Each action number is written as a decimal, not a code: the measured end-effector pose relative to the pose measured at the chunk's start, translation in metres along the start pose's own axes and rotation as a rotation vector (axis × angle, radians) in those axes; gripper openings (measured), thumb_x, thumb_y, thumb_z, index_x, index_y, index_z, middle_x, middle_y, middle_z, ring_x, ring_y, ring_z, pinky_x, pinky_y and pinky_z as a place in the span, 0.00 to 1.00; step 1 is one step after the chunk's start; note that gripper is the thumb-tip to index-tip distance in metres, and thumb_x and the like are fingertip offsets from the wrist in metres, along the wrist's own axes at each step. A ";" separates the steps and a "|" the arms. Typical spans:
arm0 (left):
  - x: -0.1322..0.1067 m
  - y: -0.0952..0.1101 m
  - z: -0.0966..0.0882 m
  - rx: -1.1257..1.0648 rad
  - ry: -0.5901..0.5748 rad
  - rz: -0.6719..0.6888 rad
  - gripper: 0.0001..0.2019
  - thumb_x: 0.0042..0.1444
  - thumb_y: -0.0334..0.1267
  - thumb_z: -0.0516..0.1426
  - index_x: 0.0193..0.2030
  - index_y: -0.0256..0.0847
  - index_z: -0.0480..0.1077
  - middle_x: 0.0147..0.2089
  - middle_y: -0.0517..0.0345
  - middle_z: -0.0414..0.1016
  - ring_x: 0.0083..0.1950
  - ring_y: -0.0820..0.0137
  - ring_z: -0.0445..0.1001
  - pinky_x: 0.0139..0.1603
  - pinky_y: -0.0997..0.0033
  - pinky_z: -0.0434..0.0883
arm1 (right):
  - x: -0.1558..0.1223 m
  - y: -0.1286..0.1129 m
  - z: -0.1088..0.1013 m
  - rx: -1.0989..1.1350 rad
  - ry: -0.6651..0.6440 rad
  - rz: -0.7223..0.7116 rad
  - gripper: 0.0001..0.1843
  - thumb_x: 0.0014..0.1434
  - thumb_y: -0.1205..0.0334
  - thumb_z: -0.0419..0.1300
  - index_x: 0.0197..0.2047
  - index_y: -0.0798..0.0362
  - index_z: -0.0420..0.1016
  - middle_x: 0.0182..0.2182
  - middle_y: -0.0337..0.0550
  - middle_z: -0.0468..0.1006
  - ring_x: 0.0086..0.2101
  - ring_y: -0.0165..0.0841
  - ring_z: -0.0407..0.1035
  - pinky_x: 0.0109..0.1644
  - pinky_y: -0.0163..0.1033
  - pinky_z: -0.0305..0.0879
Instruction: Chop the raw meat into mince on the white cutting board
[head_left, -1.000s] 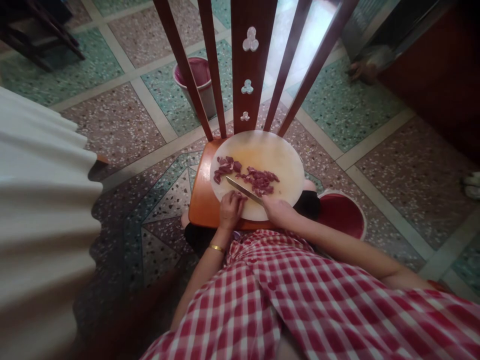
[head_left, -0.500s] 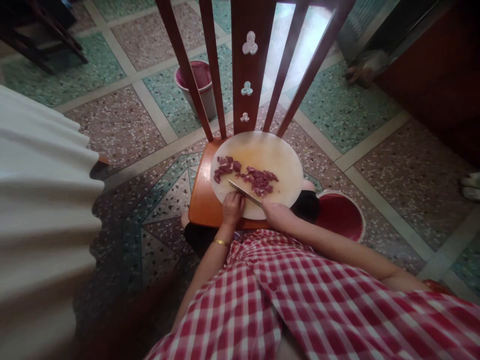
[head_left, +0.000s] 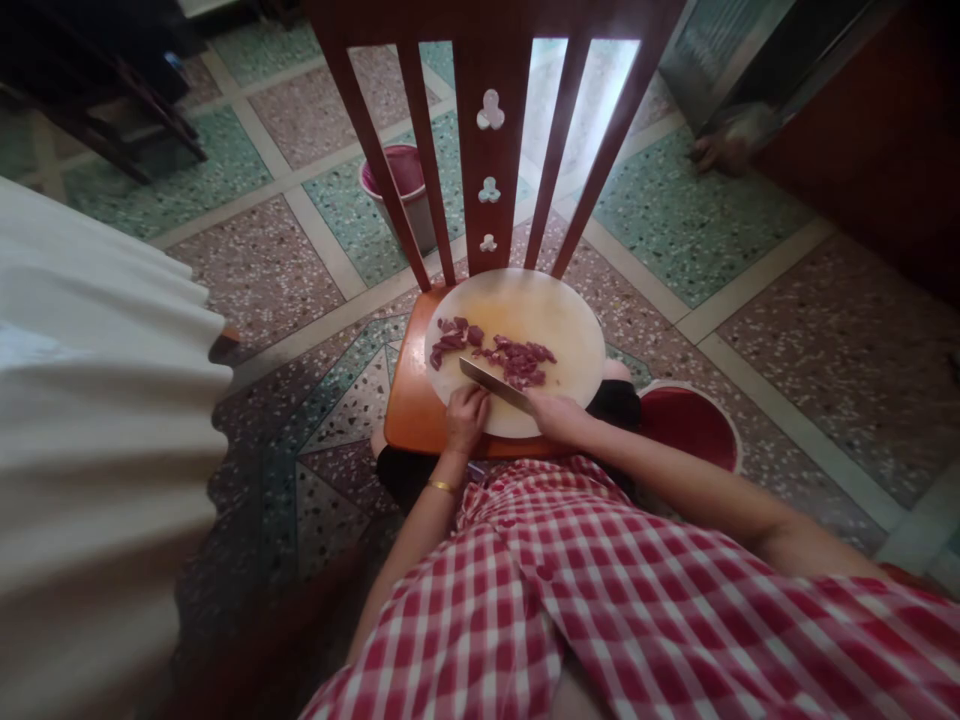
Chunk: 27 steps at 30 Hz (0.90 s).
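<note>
Right hand (head_left: pixel 559 415) wraps knife handle over cut meat

Fingers folded around the handle, the right hand holds a knife (head_left: pixel 495 384) whose blade slants across a round, pale cutting board (head_left: pixel 577 330), tip toward the far left. The left hand (head_left: pixel 466 415) rests at the board's near left edge, fingers bent and bunched just beside the blade; whether they pinch a piece of meat cannot be told. Red meat lies on the board in two heaps: a smaller, chunkier pile (head_left: pixel 456 338) at left, beyond the knife tip, and a wider pile of small pieces (head_left: pixel 519 360) near the middle, on the far side of the blade.

The board sits on an orange-brown wooden chair (head_left: pixel 409 400), covering most of its seat. Three clover-shaped cut-outs (head_left: pixel 489 188) mark the chair's back, the largest at the top. Its slats stand partly in front of a bin (head_left: pixel 409 172) with a reddish inside, on the speckled floor (head_left: pixel 664 230) beyond. A round red object (head_left: pixel 686 425) with a pale rim lies at right, partly hidden by the right arm. Pale, wavy-edged cloth (head_left: pixel 97 420) hangs at left. The person wears a red-and-white checked garment (head_left: pixel 480 600) and a gold-coloured bracelet (head_left: pixel 441 486) on the left wrist.
</note>
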<state>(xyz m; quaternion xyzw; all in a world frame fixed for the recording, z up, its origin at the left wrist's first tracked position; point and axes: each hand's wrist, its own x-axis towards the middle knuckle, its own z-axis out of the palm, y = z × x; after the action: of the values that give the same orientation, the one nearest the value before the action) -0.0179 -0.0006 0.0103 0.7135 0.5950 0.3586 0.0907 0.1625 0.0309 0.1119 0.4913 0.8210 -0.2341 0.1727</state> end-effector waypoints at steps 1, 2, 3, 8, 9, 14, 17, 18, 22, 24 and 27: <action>-0.001 0.000 -0.001 -0.017 -0.003 0.005 0.09 0.57 0.36 0.50 0.41 0.40 0.69 0.44 0.50 0.70 0.48 0.66 0.67 0.49 0.62 0.67 | -0.008 0.004 0.000 0.002 -0.013 0.033 0.18 0.59 0.69 0.45 0.53 0.58 0.57 0.37 0.55 0.75 0.38 0.40 0.72 0.40 0.40 0.64; -0.002 -0.001 -0.002 -0.030 -0.006 0.010 0.09 0.58 0.35 0.50 0.42 0.40 0.69 0.44 0.50 0.71 0.48 0.67 0.68 0.49 0.62 0.67 | -0.014 0.007 0.000 0.006 -0.019 0.049 0.17 0.59 0.68 0.45 0.52 0.58 0.57 0.36 0.54 0.75 0.37 0.40 0.72 0.39 0.40 0.64; -0.003 -0.001 -0.002 -0.039 -0.007 0.017 0.09 0.58 0.35 0.50 0.43 0.40 0.69 0.44 0.50 0.71 0.48 0.67 0.68 0.50 0.62 0.67 | -0.018 0.007 -0.001 0.010 -0.022 0.048 0.17 0.59 0.68 0.45 0.52 0.57 0.57 0.36 0.53 0.75 0.37 0.41 0.72 0.39 0.40 0.64; -0.002 -0.006 0.001 -0.035 0.018 0.048 0.07 0.57 0.35 0.51 0.39 0.38 0.69 0.41 0.49 0.71 0.46 0.67 0.68 0.47 0.64 0.68 | -0.016 -0.007 -0.005 0.010 -0.024 -0.012 0.14 0.60 0.68 0.43 0.49 0.56 0.59 0.37 0.53 0.75 0.38 0.41 0.72 0.39 0.40 0.64; -0.001 -0.006 0.002 -0.036 0.019 0.044 0.07 0.56 0.35 0.52 0.38 0.38 0.69 0.41 0.49 0.71 0.46 0.67 0.68 0.46 0.64 0.68 | -0.011 -0.011 -0.005 0.006 -0.025 -0.019 0.14 0.60 0.69 0.43 0.49 0.56 0.59 0.37 0.54 0.75 0.38 0.41 0.71 0.39 0.40 0.64; -0.001 -0.010 0.005 -0.020 -0.008 0.019 0.07 0.57 0.36 0.51 0.37 0.39 0.69 0.40 0.49 0.71 0.46 0.66 0.69 0.46 0.64 0.68 | 0.025 -0.036 -0.012 -0.029 -0.028 -0.049 0.15 0.60 0.70 0.44 0.51 0.60 0.57 0.42 0.60 0.73 0.43 0.40 0.70 0.44 0.39 0.63; -0.002 -0.009 0.005 0.006 -0.016 0.020 0.08 0.57 0.36 0.50 0.37 0.39 0.69 0.40 0.49 0.71 0.46 0.66 0.68 0.46 0.64 0.68 | 0.034 -0.042 -0.014 -0.031 -0.009 -0.067 0.15 0.61 0.70 0.43 0.51 0.60 0.58 0.43 0.60 0.73 0.44 0.40 0.69 0.46 0.40 0.62; -0.002 -0.008 0.005 0.011 -0.017 0.017 0.08 0.57 0.36 0.50 0.37 0.39 0.69 0.41 0.49 0.71 0.46 0.66 0.68 0.46 0.64 0.68 | 0.032 -0.039 -0.012 -0.023 -0.001 -0.075 0.15 0.61 0.70 0.43 0.51 0.60 0.58 0.43 0.60 0.73 0.44 0.40 0.69 0.46 0.40 0.61; -0.001 -0.005 0.001 0.000 -0.034 0.002 0.09 0.57 0.37 0.50 0.38 0.38 0.70 0.41 0.49 0.71 0.45 0.66 0.67 0.47 0.64 0.66 | 0.004 -0.008 0.001 0.048 -0.004 -0.040 0.16 0.60 0.70 0.44 0.52 0.59 0.57 0.40 0.55 0.74 0.41 0.39 0.70 0.43 0.39 0.62; 0.000 -0.005 -0.002 -0.020 -0.052 -0.009 0.09 0.57 0.37 0.50 0.38 0.39 0.69 0.40 0.50 0.71 0.45 0.66 0.67 0.48 0.63 0.65 | -0.010 0.008 0.005 0.066 -0.016 0.029 0.15 0.60 0.68 0.45 0.51 0.58 0.58 0.38 0.54 0.75 0.39 0.39 0.71 0.41 0.38 0.62; 0.003 -0.009 -0.005 -0.058 -0.043 -0.005 0.09 0.58 0.35 0.49 0.40 0.39 0.68 0.39 0.51 0.71 0.47 0.66 0.66 0.51 0.61 0.64 | -0.019 0.015 0.004 0.075 -0.010 0.074 0.14 0.60 0.67 0.44 0.49 0.58 0.59 0.36 0.54 0.75 0.38 0.40 0.71 0.39 0.39 0.62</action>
<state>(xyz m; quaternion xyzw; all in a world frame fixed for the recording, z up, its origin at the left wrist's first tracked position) -0.0282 0.0032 0.0101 0.7167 0.5840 0.3600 0.1249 0.1844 0.0207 0.1155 0.5264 0.7919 -0.2606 0.1671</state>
